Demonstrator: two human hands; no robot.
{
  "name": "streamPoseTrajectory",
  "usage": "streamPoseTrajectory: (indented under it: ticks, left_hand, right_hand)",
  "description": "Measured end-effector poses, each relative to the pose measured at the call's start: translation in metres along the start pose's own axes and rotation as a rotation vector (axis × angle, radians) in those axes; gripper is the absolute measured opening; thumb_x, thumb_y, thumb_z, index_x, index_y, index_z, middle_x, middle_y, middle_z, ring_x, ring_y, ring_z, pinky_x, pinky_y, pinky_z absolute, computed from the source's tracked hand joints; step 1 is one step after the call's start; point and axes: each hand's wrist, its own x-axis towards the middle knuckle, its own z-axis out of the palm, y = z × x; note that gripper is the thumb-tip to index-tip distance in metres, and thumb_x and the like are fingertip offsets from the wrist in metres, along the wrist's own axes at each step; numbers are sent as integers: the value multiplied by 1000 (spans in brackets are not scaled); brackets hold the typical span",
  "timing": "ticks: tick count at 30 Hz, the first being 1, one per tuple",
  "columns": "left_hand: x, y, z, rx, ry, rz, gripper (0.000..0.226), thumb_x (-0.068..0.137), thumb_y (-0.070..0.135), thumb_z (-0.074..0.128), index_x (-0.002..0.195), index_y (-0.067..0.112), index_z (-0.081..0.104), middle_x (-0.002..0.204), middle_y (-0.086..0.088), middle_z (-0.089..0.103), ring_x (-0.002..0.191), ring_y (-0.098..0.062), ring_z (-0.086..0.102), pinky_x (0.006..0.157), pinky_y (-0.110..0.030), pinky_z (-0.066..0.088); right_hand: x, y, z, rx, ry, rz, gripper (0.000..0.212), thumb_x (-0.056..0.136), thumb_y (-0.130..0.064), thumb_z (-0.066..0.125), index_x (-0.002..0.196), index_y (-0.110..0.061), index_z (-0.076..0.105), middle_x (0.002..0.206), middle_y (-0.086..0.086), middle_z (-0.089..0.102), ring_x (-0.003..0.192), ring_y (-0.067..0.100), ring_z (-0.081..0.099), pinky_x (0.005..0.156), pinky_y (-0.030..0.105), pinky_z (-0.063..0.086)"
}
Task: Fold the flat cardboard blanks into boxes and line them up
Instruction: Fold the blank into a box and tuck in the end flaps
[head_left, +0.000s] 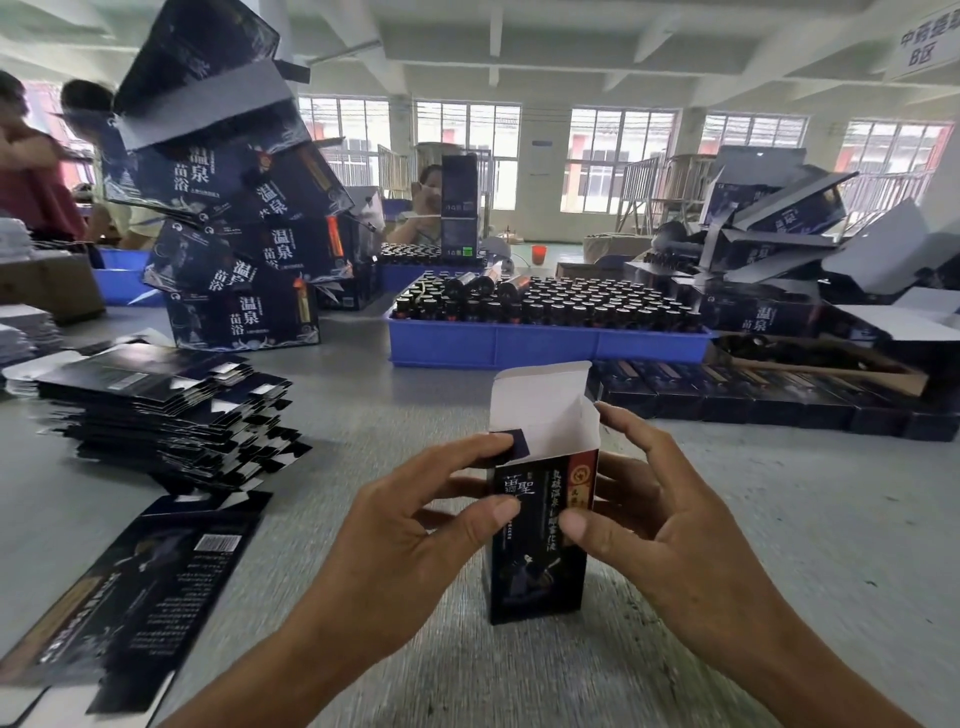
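Observation:
A small dark printed box (537, 545) stands upright over the grey table, its white-lined top flap (540, 395) raised. My left hand (415, 530) holds its left side, forefinger on the small left side flap and thumb on the front face. My right hand (660, 519) holds the right side, thumb on the front and fingers curled round behind the top edge. A stack of flat dark blanks (161, 410) lies to the left. One loose blank (130, 597) lies at the front left. A row of folded dark boxes (753, 392) lines the table at the right.
A blue tray (545, 345) full of dark bottles stands behind the box. Large dark cartons (239, 223) pile up at the back left, and opened cartons (779, 244) heap at the back right. People work at the far left and behind the tray.

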Motion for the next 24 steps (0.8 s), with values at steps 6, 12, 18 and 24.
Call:
streamPoseTrajectory:
  ticks: [6, 12, 18, 24]
  left_hand:
    - [0, 4, -2, -17, -3, -17, 33, 89, 45, 72, 120, 52, 62, 116, 17, 71, 107, -7, 68, 80, -21, 56]
    - [0, 10, 1, -45, 33, 14, 25, 87, 50, 63, 112, 49, 66, 123, 23, 67, 112, -3, 66, 87, -14, 52]
    - [1, 14, 2, -183, 85, 17, 14, 86, 41, 73, 99, 38, 73, 128, 20, 65, 113, -6, 67, 85, -15, 54]
    - [1, 19, 1, -144, 94, 20, 15, 83, 39, 67, 96, 44, 73, 120, 24, 67, 108, -2, 68, 81, -11, 53]
  right_hand:
    - [-1, -1, -1, -44, -38, -81, 60, 76, -55, 70, 128, -71, 45, 128, -41, 55, 118, -11, 57, 93, 23, 54]
    - [0, -1, -2, -20, -19, -110, 31, 94, -60, 55, 125, -61, 58, 125, -30, 64, 117, -7, 61, 88, 4, 47]
    - [0, -3, -1, -5, -19, -128, 27, 97, -53, 51, 121, -59, 62, 125, -27, 65, 118, -5, 60, 92, 11, 50]
    - [-2, -6, 1, 6, 3, -136, 32, 93, -46, 51, 119, -58, 64, 123, -27, 66, 116, -4, 61, 86, 10, 51]
